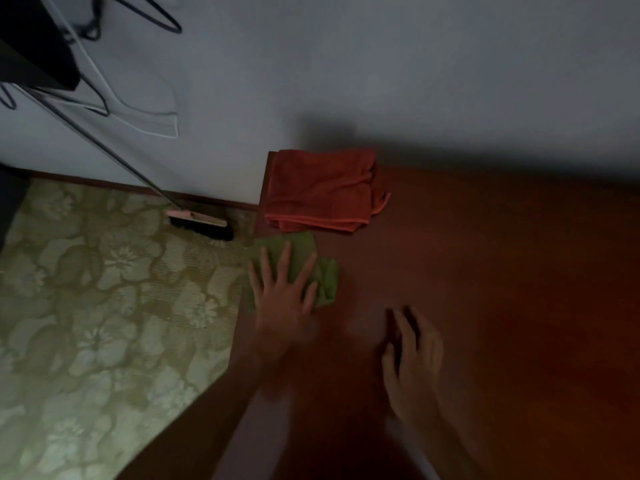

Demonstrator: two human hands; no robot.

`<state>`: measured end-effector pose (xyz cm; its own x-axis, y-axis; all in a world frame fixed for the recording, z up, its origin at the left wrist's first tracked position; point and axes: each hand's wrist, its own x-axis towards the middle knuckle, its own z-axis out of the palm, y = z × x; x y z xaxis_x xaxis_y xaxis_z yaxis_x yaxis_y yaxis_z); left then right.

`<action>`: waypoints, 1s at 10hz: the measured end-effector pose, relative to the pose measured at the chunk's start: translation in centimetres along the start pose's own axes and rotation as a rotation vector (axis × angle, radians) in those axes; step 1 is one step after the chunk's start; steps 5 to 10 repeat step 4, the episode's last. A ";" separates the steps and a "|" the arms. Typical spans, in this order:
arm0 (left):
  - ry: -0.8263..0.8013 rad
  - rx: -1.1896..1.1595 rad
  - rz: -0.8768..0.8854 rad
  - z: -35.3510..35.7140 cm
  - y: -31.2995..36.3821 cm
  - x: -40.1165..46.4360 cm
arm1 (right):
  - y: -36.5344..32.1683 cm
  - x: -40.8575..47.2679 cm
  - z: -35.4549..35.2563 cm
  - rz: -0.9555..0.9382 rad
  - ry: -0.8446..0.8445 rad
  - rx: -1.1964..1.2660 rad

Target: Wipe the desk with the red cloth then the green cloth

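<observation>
In the head view, dim and a little blurred, a dark reddish-brown wooden desk fills the right half, its far edge against a pale wall. The red cloth lies folded at the desk's far left corner, nobody touching it. Just in front of it, by the desk's left edge, lies the green cloth, crumpled and smaller; the two cloths sit close together, nearly touching. The left hand lies flat on the green cloth, palm down, fingers straight and spread wide, pressing the cloth onto the wood rather than gripping it. The right hand rests lower on the bare desk, well clear of both cloths, its fingers loosely bent and holding nothing. To the left of the desk a floor covering with a pale flower pattern shows, and on it a broom with a pink head and dark bristles leans its long handle up against the wall. Cables hang at the upper left.
</observation>
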<state>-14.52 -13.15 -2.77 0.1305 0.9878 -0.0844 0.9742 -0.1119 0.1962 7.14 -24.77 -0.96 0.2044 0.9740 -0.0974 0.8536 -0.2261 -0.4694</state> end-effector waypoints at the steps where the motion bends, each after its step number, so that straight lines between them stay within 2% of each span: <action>1: -0.022 0.044 0.146 1.2 0.7 -0.4 | -1.8 0.9 0.1 0.003 -0.008 0.047; 2: -0.026 0.083 0.237 1.2 0.2 0.2 | -1.6 -0.2 -0.5 -0.007 -0.032 0.049; 3: -0.047 0.082 0.251 1.1 0.0 0.6 | -0.6 -1.7 -1.6 0.008 -0.048 0.046; 4: -0.066 0.053 0.257 0.5 0.1 0.7 | 1.1 -3.9 -3.0 0.044 -0.045 0.032; 10: -0.066 0.053 0.257 0.5 0.1 0.7 | 1.1 -3.9 -3.0 0.044 -0.045 0.032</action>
